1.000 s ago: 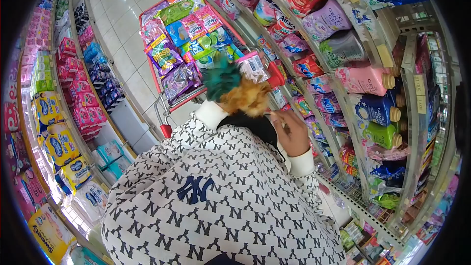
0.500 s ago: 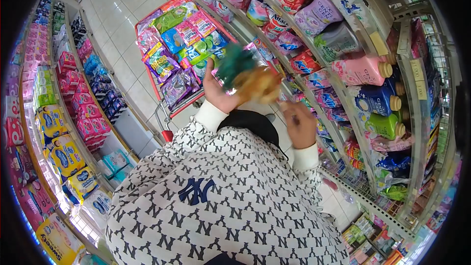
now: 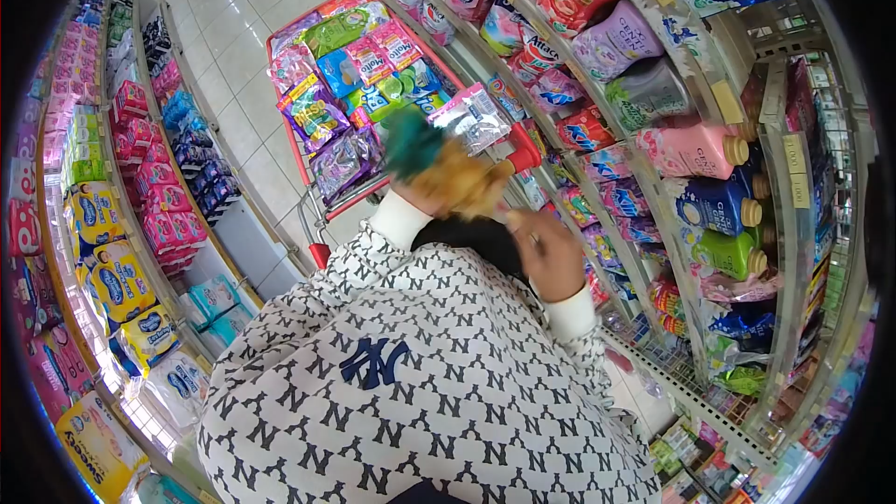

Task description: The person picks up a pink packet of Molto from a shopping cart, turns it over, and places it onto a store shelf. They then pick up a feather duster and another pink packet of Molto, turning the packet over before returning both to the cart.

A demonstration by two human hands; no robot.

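Note:
A fluffy feather duster (image 3: 448, 177), dark green at its tip and golden brown below, is held in front of my chest, blurred by motion. My right hand (image 3: 553, 254) is closed at its lower end, where the handle is mostly hidden in my fingers. Behind the feathers, only a small part of my left hand (image 3: 420, 200) shows above the white cuff; its fingers are hidden. Just beyond the duster stands a red-rimmed shopping cart (image 3: 291, 154) filled with colourful packets, among them a purple packet (image 3: 345, 165) and a pink-and-white packet (image 3: 471, 119).
On the right, tilted-looking shelves hold detergent pouches and bottles, including a pink bottle (image 3: 686, 149) and a green bottle (image 3: 728, 250). Along the left run shelves with yellow diaper packs (image 3: 117, 285) and pink boxes (image 3: 173, 233). Tiled floor (image 3: 219, 65) lies between them.
The duster has moved left and slightly down, now covering my left hand, whose open palm showed before. My right hand has shifted a little left with it. The pink-and-white packet has come into fuller view.

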